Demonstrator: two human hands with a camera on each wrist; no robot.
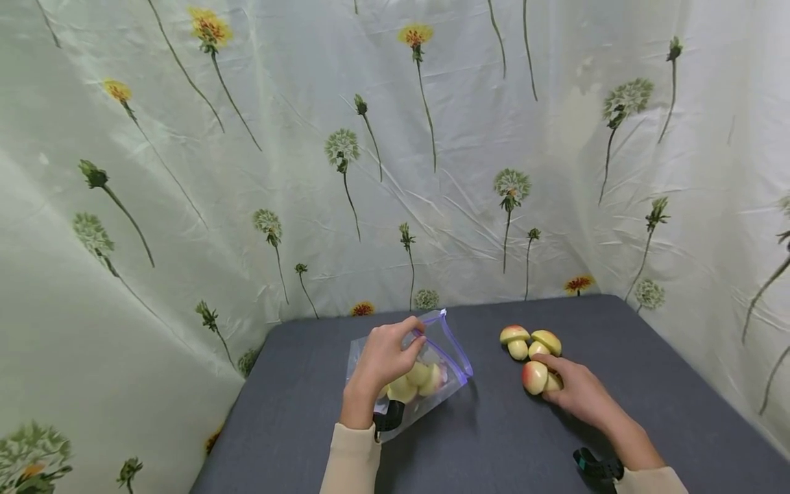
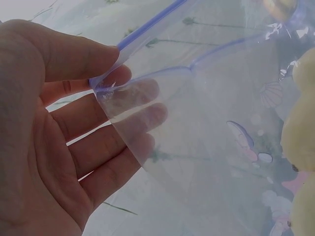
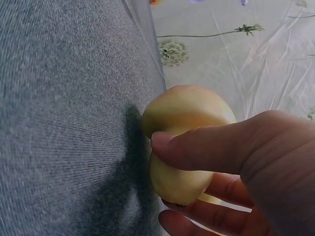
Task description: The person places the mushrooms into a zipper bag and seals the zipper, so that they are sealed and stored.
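A: The fingers (image 2: 81, 112) of the left hand (image 1: 387, 351): loose or grasping?

B: Grasping. Thumb and forefinger pinch the clear bag (image 1: 410, 415) at the edge of its mouth, and the other fingers reach out behind the film.

A: Anything inside?

B: Several mushrooms (image 1: 418, 374), at about four o'clock from that hand. The hand and the crinkled film hide the full count. The mouth faces roughly two o'clock, and the purple zip (image 2: 151, 23) is unsealed.

A: And further right?

B: Three more, outside the bag at three o'clock from it, over the dark table (image 1: 296, 412). The leftmost mushroom (image 1: 515, 336) is untouched, and so is the middle mushroom (image 1: 547, 341) close beside it. At six o'clock from that pair, the right hand (image 1: 580, 387) grips the third mushroom (image 1: 534, 377) between thumb and fingers. I can't tell whether it is off the table.

A: So how far along is this?

B: Partway, and probably past half, I'd judge: several are bagged, two sit loose, and one is in the fingers but outside the bag.
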